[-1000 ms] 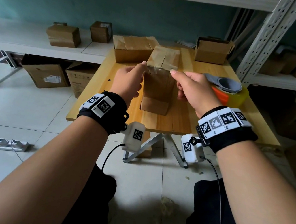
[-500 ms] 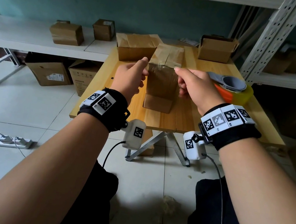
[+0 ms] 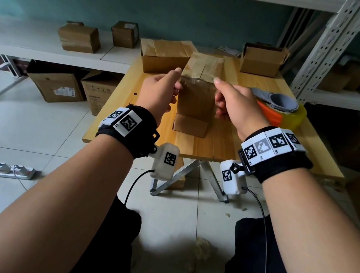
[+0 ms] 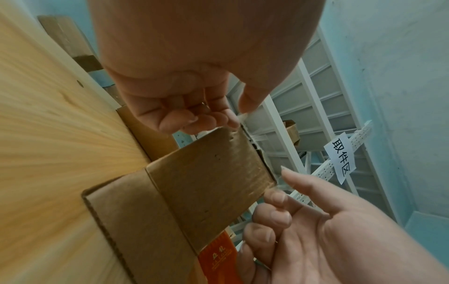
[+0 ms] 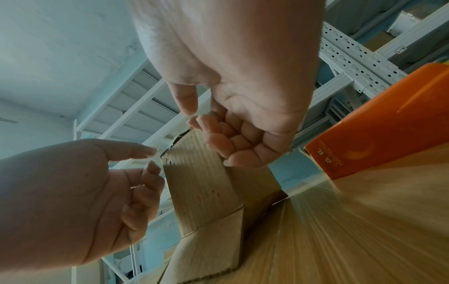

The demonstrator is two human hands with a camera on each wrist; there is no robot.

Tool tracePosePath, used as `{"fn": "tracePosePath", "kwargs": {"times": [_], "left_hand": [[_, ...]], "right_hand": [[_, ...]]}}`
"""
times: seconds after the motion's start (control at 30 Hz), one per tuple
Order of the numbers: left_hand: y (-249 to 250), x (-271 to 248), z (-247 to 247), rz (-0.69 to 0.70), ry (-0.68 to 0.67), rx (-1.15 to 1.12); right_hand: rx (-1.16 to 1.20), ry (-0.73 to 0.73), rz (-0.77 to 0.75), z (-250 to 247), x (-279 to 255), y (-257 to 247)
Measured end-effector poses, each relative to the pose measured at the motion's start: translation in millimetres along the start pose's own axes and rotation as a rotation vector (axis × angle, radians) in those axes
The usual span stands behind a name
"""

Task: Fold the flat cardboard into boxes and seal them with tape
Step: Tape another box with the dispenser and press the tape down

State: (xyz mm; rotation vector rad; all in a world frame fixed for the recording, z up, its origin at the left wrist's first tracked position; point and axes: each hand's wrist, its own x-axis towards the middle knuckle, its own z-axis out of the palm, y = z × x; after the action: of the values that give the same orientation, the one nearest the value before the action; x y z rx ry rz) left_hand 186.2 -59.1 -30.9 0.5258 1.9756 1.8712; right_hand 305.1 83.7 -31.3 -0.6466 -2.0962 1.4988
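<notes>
Hardly anything has shifted vs the earlier frames — both hands sit at the same spots by the box top, box unmoved. Left hand [image 3: 160, 91] and right hand [image 3: 234, 102] each pinch an end of a clear tape strip [image 3: 197, 79] between thumb and forefinger, other fingers loosely curled; strip is stretched across the near top edge of the upright box [image 3: 198, 92], which stands mid-table on the wooden table [image 3: 253, 152], lower flap [image 3: 190, 125] splayed toward the front edge. Top already looks taped down the seam, so this strip is prob. a cross-seal. Tape roll [image 3: 283, 112] sits near the right edge. Done: approx. two sealed boxes at the back edge. Left — press this strip down, close the bottom flaps, plus the open box [image 3: 261, 59] at the back right corner.
</notes>
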Motion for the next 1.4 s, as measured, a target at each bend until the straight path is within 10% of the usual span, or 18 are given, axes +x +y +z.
{"fn": "tracePosePath", "kwargs": {"times": [1.4], "left_hand": [[3.8,-7.5,-0.1,0.091,0.062,0.055]], "right_hand": [[-0.076,0.021,-0.116,-21.0,-0.3,4.7]]}}
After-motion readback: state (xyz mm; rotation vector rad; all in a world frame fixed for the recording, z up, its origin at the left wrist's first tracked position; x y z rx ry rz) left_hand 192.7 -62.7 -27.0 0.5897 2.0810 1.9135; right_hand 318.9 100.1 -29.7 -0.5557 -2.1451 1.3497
